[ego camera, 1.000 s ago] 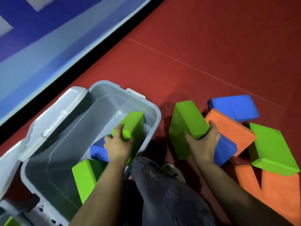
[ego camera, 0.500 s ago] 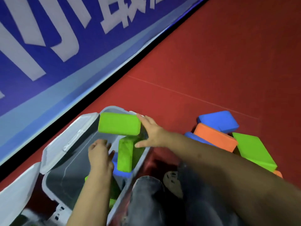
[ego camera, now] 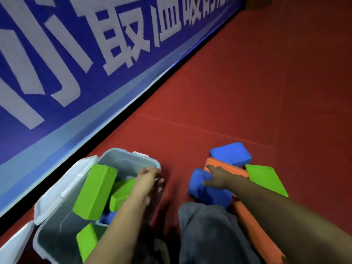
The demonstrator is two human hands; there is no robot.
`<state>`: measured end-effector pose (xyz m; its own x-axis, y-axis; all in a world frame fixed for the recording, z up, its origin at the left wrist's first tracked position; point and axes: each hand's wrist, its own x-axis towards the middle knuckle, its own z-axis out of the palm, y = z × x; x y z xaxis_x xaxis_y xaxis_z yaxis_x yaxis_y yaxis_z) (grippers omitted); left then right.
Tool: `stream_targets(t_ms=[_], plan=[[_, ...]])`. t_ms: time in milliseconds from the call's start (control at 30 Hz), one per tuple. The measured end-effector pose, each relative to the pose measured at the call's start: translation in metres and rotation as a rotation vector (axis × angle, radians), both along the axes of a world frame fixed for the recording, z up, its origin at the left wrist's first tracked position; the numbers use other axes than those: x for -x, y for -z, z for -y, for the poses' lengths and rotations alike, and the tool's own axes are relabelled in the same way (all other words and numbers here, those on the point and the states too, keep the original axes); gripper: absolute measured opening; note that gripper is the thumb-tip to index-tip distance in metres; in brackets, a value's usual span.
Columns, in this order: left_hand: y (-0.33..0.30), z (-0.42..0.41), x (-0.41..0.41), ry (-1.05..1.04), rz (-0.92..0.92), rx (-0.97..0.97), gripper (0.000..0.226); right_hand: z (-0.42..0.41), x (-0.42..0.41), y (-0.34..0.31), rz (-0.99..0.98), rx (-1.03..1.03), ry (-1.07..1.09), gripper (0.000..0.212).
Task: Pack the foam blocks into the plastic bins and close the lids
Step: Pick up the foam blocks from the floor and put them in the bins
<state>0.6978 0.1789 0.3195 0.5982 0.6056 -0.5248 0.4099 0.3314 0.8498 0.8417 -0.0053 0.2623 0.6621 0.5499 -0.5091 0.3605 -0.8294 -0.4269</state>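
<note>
Grey plastic bin [ego camera: 122, 159], chunky green foam blocks [ego camera: 95, 191] inside, lid [ego camera: 62, 185] open

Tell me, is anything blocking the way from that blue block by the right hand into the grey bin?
Nothing visible: bare red floor lies between blue block and grey bin. The left hand rests on its near rim.

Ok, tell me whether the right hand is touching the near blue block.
Touching. In the head view the right hand lies on the top of the blue block, thumb against its upper edge, no gap showing.
</note>
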Motion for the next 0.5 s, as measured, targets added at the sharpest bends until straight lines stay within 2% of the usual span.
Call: stream_targets(t_ms=[67,167,233,367,500], plan=[[0.018,0.023,-0.026,0.155,-0.115,-0.042,0.012,0.041,-0.015,0.017,-0.01,0.043,0.075,0.074],[0.05,0.047,-0.062,0.391,-0.281,-0.156,0.03,0.09,-0.029,0.055,-0.068,0.149,0.166,0.07],[0.073,0.054,-0.085,0.53,-0.365,-0.241,0.034,0.11,-0.038,0.083,-0.118,0.198,0.237,0.067],[0.145,0.044,-0.132,0.744,-0.446,-0.412,0.049,0.118,-0.067,0.134,-0.119,0.22,0.396,0.068],[0.218,0.037,-0.168,1.113,-0.532,-0.693,0.076,0.098,-0.101,0.181,-0.075,0.181,0.486,0.075]])
